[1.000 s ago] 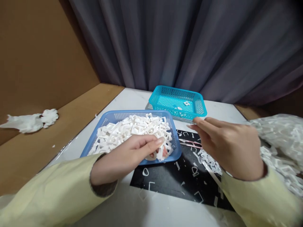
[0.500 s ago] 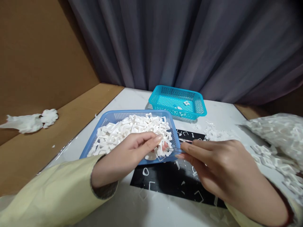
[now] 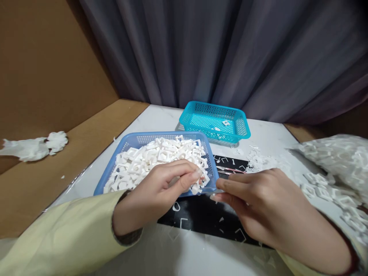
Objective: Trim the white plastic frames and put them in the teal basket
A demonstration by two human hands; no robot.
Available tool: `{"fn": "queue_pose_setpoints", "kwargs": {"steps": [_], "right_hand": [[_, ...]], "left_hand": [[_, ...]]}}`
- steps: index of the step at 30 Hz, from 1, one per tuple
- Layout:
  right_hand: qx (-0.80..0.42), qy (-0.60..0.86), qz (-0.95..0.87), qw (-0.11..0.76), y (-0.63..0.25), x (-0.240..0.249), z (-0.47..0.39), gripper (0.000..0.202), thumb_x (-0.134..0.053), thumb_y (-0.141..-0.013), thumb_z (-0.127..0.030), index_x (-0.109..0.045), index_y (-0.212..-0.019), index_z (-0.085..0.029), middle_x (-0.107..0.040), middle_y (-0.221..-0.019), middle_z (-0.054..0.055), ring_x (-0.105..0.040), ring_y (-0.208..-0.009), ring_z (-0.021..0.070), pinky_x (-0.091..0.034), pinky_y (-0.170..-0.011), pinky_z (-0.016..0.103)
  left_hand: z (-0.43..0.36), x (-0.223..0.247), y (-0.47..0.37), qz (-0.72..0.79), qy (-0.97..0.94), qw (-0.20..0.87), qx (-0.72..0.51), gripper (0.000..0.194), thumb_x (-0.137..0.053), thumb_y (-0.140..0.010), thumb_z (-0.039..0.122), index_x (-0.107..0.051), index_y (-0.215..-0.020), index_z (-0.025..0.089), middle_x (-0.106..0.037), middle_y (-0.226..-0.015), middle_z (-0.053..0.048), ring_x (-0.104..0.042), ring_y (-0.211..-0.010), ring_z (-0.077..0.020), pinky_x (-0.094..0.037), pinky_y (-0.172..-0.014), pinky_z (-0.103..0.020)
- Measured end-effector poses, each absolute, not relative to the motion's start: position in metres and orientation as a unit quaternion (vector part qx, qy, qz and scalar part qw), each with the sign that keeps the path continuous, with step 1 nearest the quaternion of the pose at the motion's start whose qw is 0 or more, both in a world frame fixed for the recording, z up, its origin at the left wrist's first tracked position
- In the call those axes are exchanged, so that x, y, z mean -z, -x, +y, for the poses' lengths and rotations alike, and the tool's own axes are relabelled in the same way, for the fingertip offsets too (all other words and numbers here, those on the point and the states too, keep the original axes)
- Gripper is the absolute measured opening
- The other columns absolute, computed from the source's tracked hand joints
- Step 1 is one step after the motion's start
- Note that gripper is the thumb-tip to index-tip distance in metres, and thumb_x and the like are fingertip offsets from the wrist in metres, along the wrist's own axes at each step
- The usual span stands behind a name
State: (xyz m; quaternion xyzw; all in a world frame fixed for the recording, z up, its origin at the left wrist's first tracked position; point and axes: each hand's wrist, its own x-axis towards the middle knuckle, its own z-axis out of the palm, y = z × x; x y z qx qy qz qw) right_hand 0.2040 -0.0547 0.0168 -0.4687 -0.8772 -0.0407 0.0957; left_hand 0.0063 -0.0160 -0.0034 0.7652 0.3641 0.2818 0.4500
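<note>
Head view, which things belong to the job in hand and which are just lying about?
Seemingly in the job: left hand, right hand, blue basket, white pieces inside it.
Perhaps just lying about: crumpled white wad, loose scraps on the black mat, unheld pink snips.

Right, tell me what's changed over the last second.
The right hand has moved nearer the person and its fingertips leftward, close to the left hand; any grasp or release is unclear. The left hand stays at the near edge of the blue basket. Both that basket and the turquoise basket stayed put.
</note>
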Motion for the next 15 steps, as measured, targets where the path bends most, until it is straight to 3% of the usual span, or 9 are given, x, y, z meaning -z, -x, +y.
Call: {"fn": "queue_pose_setpoints", "kwargs": {"steps": [4, 9, 15], "right_hand": [[-0.039, 0.486, -0.870, 0.067, -0.203, -0.016, -0.056, 0.018, -0.043, -0.083, -0.026, -0.047, -0.065, -0.023, -0.054, -0.058, -0.004, -0.047, -0.049, 0.0131, -0.024, -0.050, 0.027], [-0.012, 0.486, -0.872, 0.053, -0.201, -0.013, -0.059, 0.017, -0.043, -0.081, -0.024, -0.046, -0.065, -0.023, -0.055, -0.058, -0.004, -0.047, -0.048, 0.0151, -0.018, -0.050, 0.029], [0.041, 0.488, -0.870, 0.060, -0.197, -0.015, -0.060, 0.016, -0.046, -0.077, -0.022, -0.048, -0.061, -0.023, -0.055, -0.052, -0.004, -0.045, -0.042, 0.0154, -0.011, -0.048, 0.029]], "left_hand": [[-0.016, 0.005, -0.008, 0.368, -0.786, 0.412, -0.278, 0.020, -0.045, -0.087, 0.025, -0.061, -0.077, 0.018, -0.063, -0.084, 0.001, -0.056, -0.082, -0.0108, -0.040, -0.076, -0.019], [-0.018, 0.010, -0.011, 0.363, -0.800, 0.374, -0.295, 0.020, -0.049, -0.085, 0.023, -0.061, -0.070, 0.018, -0.063, -0.076, 0.000, -0.056, -0.076, -0.0118, -0.042, -0.072, -0.020], [-0.022, 0.017, -0.012, 0.354, -0.822, 0.323, -0.306, 0.016, -0.050, -0.084, 0.019, -0.063, -0.073, 0.019, -0.064, -0.081, -0.002, -0.057, -0.076, -0.0121, -0.043, -0.072, -0.021]]}}
